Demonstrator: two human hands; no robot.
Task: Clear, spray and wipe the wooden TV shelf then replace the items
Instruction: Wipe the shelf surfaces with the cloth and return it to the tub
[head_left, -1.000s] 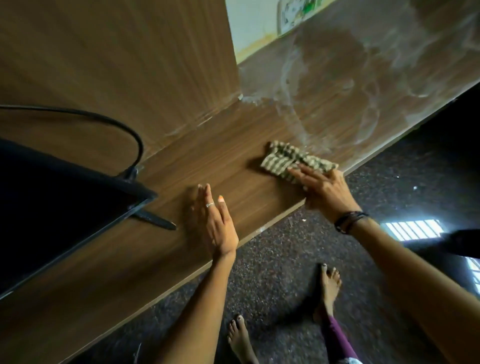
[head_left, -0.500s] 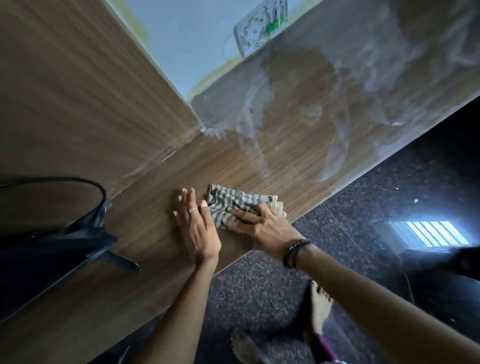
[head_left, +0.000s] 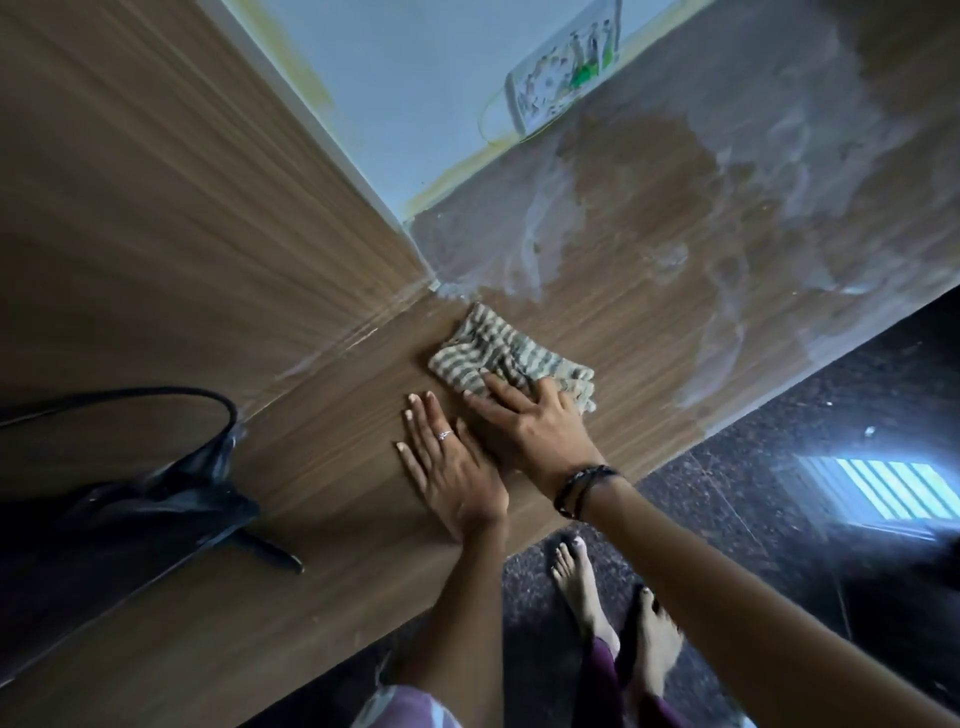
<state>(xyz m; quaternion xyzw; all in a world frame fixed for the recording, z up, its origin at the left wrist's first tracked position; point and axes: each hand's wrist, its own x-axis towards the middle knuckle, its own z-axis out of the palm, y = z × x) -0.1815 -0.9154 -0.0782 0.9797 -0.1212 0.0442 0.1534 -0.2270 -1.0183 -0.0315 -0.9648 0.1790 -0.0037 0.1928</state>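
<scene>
The wooden TV shelf (head_left: 322, 467) runs from lower left to upper right, with whitish wet smears over its right half. A folded green-and-white striped cloth (head_left: 498, 358) lies flat on it near the back panel's corner. My right hand (head_left: 530, 426) presses on the cloth's near edge, fingers spread, partly overlapping my left hand. Flat on the bare wood just left of the cloth rests my left hand (head_left: 447, 467), palm down, holding nothing.
A black TV (head_left: 104, 525) on its stand foot stands at the left with a black cable (head_left: 156, 397) looping behind it. A patterned mug (head_left: 561, 88) sits at the far back by the wall. Dark speckled floor and my bare feet lie below the shelf's front edge.
My right hand has slid the cloth left along the shelf and then back toward the panel's corner. My left hand stayed flat on the wood; the two hands now touch.
</scene>
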